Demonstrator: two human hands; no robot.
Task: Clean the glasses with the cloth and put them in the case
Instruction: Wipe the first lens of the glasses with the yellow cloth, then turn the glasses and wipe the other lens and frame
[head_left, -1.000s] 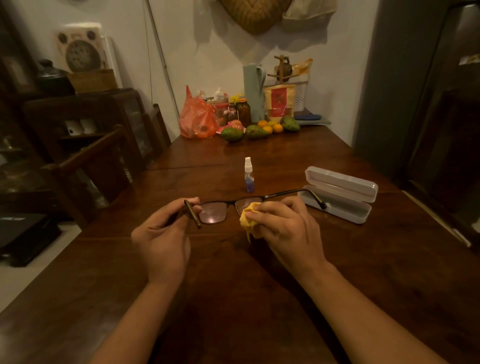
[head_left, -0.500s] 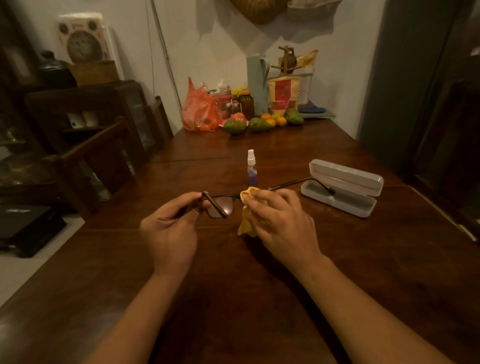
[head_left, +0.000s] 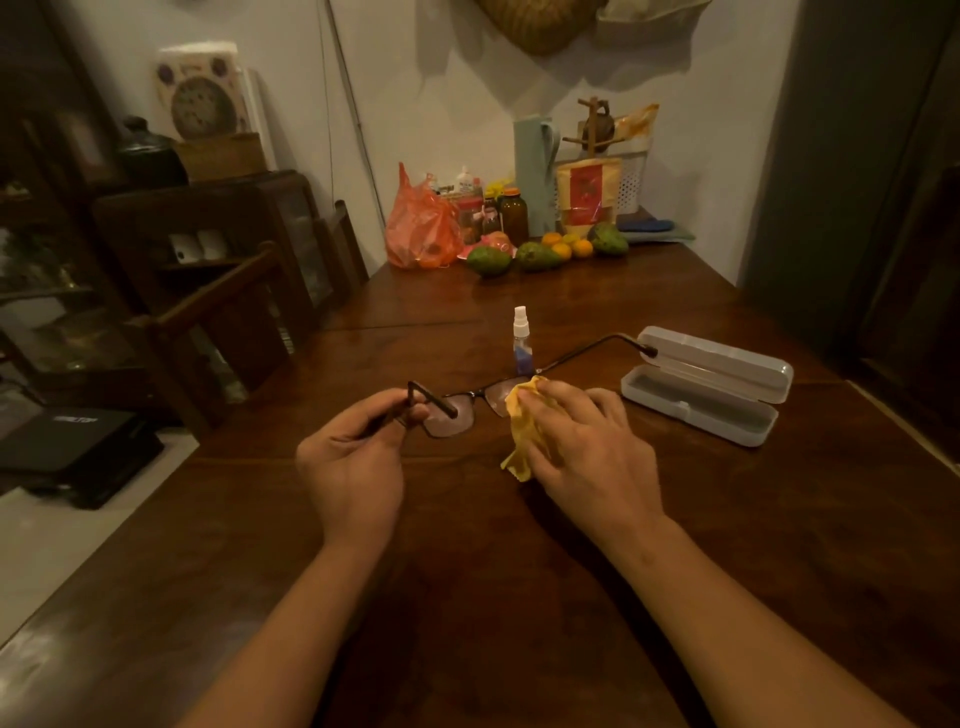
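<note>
- Our left hand (head_left: 353, 457) pinches the glasses (head_left: 451, 418) at their left hinge, above the middle of the table (head_left: 467, 597).
- Our right hand (head_left: 587, 447) curls its fingers round the cloth (head_left: 522, 444), pressing it onto the right lens.
- The bottle (head_left: 521, 345) stands upright just beyond the glasses.
- The case (head_left: 727, 364) lies open near the table's right edge.
- Fruit (head_left: 535, 254) lines the far edge.

We turned the glasses (head_left: 449, 418) a bit with our left hand (head_left: 353, 457), so the far arm rose toward the case (head_left: 727, 366). Our right hand (head_left: 587, 452) slid the cloth (head_left: 524, 431) across the lens, and it hung lower.
</note>
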